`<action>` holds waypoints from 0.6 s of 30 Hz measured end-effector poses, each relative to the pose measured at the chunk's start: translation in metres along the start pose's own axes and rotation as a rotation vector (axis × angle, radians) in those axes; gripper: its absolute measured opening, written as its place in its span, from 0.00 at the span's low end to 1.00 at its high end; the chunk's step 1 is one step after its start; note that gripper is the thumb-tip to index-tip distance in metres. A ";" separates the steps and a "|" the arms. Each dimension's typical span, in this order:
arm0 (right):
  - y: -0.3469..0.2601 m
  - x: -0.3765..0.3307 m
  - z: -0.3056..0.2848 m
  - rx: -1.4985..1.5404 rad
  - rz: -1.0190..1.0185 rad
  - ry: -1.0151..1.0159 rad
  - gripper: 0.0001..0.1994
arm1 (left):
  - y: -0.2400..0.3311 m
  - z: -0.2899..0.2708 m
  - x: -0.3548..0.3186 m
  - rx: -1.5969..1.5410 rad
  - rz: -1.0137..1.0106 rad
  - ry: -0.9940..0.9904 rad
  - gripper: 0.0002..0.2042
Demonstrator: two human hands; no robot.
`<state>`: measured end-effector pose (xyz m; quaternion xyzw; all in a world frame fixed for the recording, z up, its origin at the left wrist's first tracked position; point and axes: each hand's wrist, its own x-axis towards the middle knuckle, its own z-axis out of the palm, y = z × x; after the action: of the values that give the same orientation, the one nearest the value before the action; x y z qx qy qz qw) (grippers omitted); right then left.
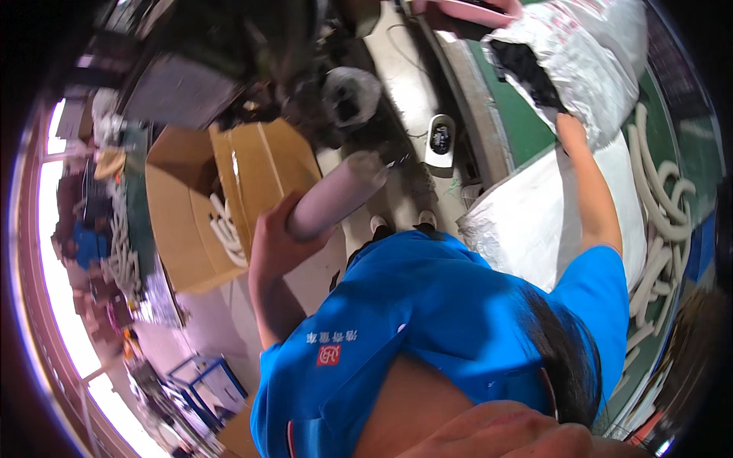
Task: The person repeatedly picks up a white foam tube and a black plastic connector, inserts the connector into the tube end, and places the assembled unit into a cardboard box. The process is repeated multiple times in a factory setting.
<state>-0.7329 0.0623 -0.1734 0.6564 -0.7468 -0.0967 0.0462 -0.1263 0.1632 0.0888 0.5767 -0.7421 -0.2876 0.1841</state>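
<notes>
My left hand (276, 243) is wrapped round a thick, pale greyish-pink tube (340, 197). The tube is held up at a slant, its far end pointing away to the right. On the right, my bare arm stretches out to an open white sack (592, 65) lying on the green tabletop. At the mouth of that sack, my right hand (571, 133) is closed beside black pieces (529, 70) that show in the opening. What its fingers grip is too small to make out.
An open cardboard box (267, 164) with pale tubes inside stands left. White sheeting (534, 217) covers the near table; curved cream tubes (657, 198) lie at its right. A white device (440, 141) with a dark face sits ahead, near dark machinery (282, 69). A pink basin (481, 11) is farther off.
</notes>
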 end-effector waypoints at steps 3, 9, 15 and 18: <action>-0.070 -0.004 -0.073 0.308 -0.148 0.392 0.10 | -0.009 0.006 0.005 -0.085 -0.014 0.049 0.22; -0.225 -0.078 -0.233 1.561 -0.529 -0.367 0.17 | -0.021 0.020 0.010 -0.185 0.036 0.000 0.20; -0.275 -0.100 -0.282 1.136 -0.859 0.272 0.42 | -0.024 0.017 0.006 -0.159 0.039 0.007 0.21; -0.279 -0.097 -0.283 1.049 -0.879 0.290 0.44 | -0.025 0.014 0.001 -0.126 0.042 -0.007 0.21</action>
<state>-0.3931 0.1007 0.0513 0.8395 -0.3464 0.3556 -0.2211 -0.1164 0.1612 0.0619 0.5473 -0.7353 -0.3316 0.2234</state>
